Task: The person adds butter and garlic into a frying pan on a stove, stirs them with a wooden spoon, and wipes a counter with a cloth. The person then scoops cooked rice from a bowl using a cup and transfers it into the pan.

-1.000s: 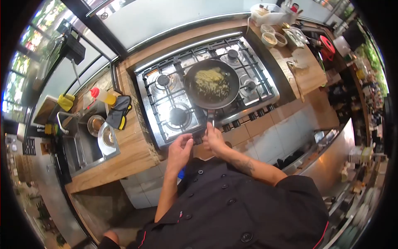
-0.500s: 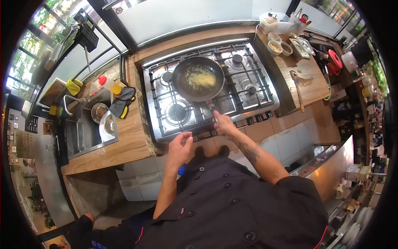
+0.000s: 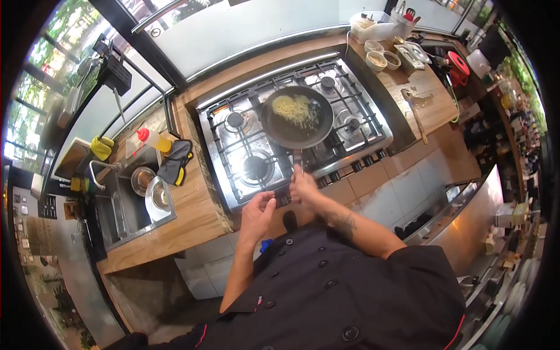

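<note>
A dark frying pan (image 3: pixel 291 135) is over the gas stove (image 3: pixel 279 170), its handle pointing back at me. Pale yellow chopped bits (image 3: pixel 296 111), perhaps garlic, lie in the pan, mostly toward its far side. My right hand (image 3: pixel 303 188) is wrapped round the pan's handle. Near the stove's front edge, my left hand (image 3: pixel 258 214) hovers with nothing in it, fingers bent and thumb apart. Whether the pan touches the burner grate I cannot tell.
Left of the stove are a sink (image 3: pixel 125 204) holding metal bowls, a red-capped squeeze bottle (image 3: pixel 154 141) and a dark grey and yellow cloth or glove (image 3: pixel 176 162). On the right counter stand small bowls (image 3: pixel 377 60), a plastic tub (image 3: pixel 371 28) and a wooden utensil (image 3: pixel 416 116).
The pan has shifted right and a little toward me over the stove. The yellow bits have slid to its far side. My head view has tilted slightly.
</note>
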A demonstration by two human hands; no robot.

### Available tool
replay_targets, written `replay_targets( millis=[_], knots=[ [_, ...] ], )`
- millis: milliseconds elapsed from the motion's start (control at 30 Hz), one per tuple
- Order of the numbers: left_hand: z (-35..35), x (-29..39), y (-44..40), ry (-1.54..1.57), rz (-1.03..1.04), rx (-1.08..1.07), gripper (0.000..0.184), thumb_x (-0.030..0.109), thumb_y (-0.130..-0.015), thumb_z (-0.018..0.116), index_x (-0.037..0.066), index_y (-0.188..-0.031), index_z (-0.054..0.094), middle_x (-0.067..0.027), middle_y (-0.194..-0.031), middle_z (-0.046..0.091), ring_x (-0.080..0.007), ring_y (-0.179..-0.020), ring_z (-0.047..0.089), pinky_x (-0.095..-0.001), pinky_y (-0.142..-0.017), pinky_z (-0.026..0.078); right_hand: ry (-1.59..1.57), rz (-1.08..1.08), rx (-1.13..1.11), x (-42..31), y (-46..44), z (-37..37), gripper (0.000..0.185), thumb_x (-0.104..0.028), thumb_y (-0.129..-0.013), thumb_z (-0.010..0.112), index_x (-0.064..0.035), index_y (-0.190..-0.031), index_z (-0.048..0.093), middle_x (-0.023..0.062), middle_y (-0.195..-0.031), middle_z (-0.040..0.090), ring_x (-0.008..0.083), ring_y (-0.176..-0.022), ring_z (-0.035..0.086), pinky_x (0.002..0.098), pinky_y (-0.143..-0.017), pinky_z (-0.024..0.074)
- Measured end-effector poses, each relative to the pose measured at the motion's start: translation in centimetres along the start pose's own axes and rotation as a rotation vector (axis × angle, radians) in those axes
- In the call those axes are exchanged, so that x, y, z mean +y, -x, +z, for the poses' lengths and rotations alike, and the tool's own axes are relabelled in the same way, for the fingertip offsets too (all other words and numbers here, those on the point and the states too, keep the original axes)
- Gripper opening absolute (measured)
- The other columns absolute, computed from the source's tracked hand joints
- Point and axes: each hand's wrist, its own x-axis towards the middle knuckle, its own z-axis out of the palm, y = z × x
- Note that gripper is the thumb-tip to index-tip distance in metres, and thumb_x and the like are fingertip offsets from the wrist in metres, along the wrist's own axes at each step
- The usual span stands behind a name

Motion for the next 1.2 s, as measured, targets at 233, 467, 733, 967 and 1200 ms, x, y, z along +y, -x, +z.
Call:
replay_targets(
  millis=[233,467,733,967,1200],
  knots=[
    [-0.8,0.4,-1.0,0.006,-0.062,-0.105,0.032,0.019,-0.1,0.064,-0.001,-0.124,0.067,-0.0111,-0.109,0.075,-0.0165,-0.097,0.07,-0.0321,-0.088,0.055,0.21,0.024,-0.022,-3.7,-1.8,-3.3,0.05,-0.062,-0.102,0.05,-0.0124,-0.099,0.053,-0.0032,-0.064,0.044,0.0062,-0.047,0.035,0.0235,-0.041,0.0274],
    [-1.3,0.3,-1.8,-0.015,-0.032,-0.155,0.03,0.019,-0.099,0.064,-0.001,-0.121,0.069,-0.0122,-0.109,0.075,-0.0192,-0.097,0.071,-0.0326,-0.087,0.055,0.012,0.097,-0.056,-2.9,-2.5,-2.1,0.052,-0.06,-0.102,0.051,-0.0086,-0.107,0.056,0.0034,-0.072,0.056,0.0166,-0.06,0.055,0.0279,-0.056,0.047],
    [-0.9,-0.9,-2.8,-0.022,-0.012,-0.195,0.032,0.019,-0.098,0.066,-0.002,-0.122,0.068,-0.0139,-0.104,0.076,-0.0193,-0.092,0.073,-0.0319,-0.081,0.056,0.095,0.07,-0.004,-3.0,0.9,-3.6,0.072,-0.073,-0.098,0.041,-0.0057,-0.115,0.059,0.0102,-0.087,0.067,0.0241,-0.079,0.067,0.0387,-0.079,0.0545],
    [1.1,0.8,-4.1,0.087,-0.11,-0.388,0.032,0.021,-0.103,0.06,0.001,-0.128,0.062,-0.0085,-0.091,0.071,-0.0084,-0.067,0.062,-0.0227,-0.055,0.047,0.26,-0.056,0.409,4.2,4.3,-14.6,0.058,-0.052,-0.104,0.053,0.0004,-0.086,0.073,0.0135,-0.084,0.073,0.0206,-0.085,0.072,0.0329,-0.071,0.0579],
    [9.0,6.1,-4.2,0.031,-0.034,-0.734,0.027,0.02,-0.105,0.058,0.002,-0.125,0.062,-0.007,-0.092,0.072,-0.0091,-0.059,0.064,-0.0195,-0.049,0.043,0.079,-0.266,0.775,9.7,10.1,-23.2,0.035,-0.032,-0.094,0.073,-0.0058,-0.117,0.066,0.0059,-0.089,0.07,0.016,-0.071,0.066,0.0336,-0.066,0.0535]
  ],
)
